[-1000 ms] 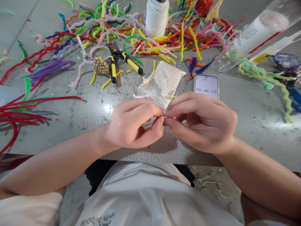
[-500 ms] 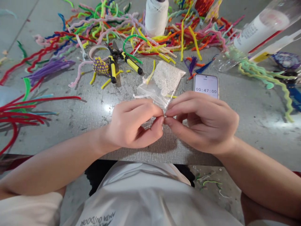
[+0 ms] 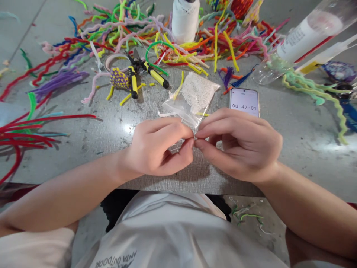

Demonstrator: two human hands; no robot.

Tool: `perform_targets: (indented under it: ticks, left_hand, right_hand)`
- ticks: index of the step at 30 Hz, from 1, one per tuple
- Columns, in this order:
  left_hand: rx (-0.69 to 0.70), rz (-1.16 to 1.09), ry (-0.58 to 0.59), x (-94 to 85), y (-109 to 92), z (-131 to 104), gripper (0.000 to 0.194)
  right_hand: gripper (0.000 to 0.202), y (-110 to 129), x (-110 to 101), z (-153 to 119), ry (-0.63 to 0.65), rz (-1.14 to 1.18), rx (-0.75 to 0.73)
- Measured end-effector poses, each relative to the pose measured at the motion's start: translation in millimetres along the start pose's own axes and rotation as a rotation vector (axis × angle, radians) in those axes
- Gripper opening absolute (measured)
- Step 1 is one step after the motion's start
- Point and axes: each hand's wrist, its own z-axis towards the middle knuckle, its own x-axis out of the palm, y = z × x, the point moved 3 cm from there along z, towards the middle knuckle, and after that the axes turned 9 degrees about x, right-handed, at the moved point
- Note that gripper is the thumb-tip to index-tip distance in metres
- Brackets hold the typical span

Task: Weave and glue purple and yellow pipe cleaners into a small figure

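Note:
My left hand [image 3: 164, 147] and my right hand [image 3: 237, 145] meet fingertip to fingertip over the front of the table, each in a pinch. A tiny pale bead [image 3: 195, 139] shows between the fingertips, mostly hidden by them. Fine clear thread [image 3: 175, 147] runs through the gap between my left thumb and forefinger. Just beyond my fingers lies a zip bag of small clear beads [image 3: 198, 91]. A phone [image 3: 244, 99] showing a running timer lies behind my right hand, which covers its lower end.
Yellow-and-black pliers [image 3: 145, 74] lie by a yellow-purple woven piece [image 3: 119, 78]. A white thread spool [image 3: 185, 20] stands amid many coloured pipe cleaners [image 3: 128, 31]. Red pipe cleaners [image 3: 28, 134] lie left; a clear bottle [image 3: 312, 37] lies right.
The timer has gone from 00:47:00 to 00:47:01. My right hand has shifted very slightly; both pinches stay in place.

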Motion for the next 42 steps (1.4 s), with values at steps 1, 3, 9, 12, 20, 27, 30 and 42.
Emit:
perform_targets:
  ticks: [1,3,9,12,20,27,30,42]
  left_hand:
    - [0.002,0.003,0.001,0.0,0.1,0.0,0.014]
    - [0.000,0.006,0.005,-0.2,0.2,0.0,0.013]
    - [0.000,0.001,0.001,-1.6,-1.1,0.3,0.014]
    - [-0.007,-0.011,0.009,-1.4,-1.3,1.5,0.015]
    - [0.000,0.011,0.004,0.1,-1.0,2.2,0.016]
    - [0.002,0.006,0.013,-0.1,-0.5,1.9,0.016]
    - [0.007,-0.002,0.012,-0.2,-0.4,2.0,0.015]
    - [-0.019,0.015,0.038,3.3,4.1,1.8,0.016]
  right_hand:
    - [0.007,0.0,0.1,-0.1,0.001,0.000,0.002]
    - [0.007,0.0,0.2,-0.3,-0.001,0.002,0.004]
    - [0.007,-0.7,0.7,-0.1,-0.011,0.004,0.011]
    - [0.008,-0.7,0.2,0.1,-0.017,0.004,0.014]
    - [0.008,0.2,-0.4,0.3,0.010,-0.015,0.013]
    - [0.010,0.2,-0.4,0.4,0.009,-0.021,-0.029]
    - [0.011,0.7,-1.7,0.3,0.019,-0.063,-0.024]
    - [0.015,1.0,-7.2,-1.6,0.046,-0.321,-0.190]
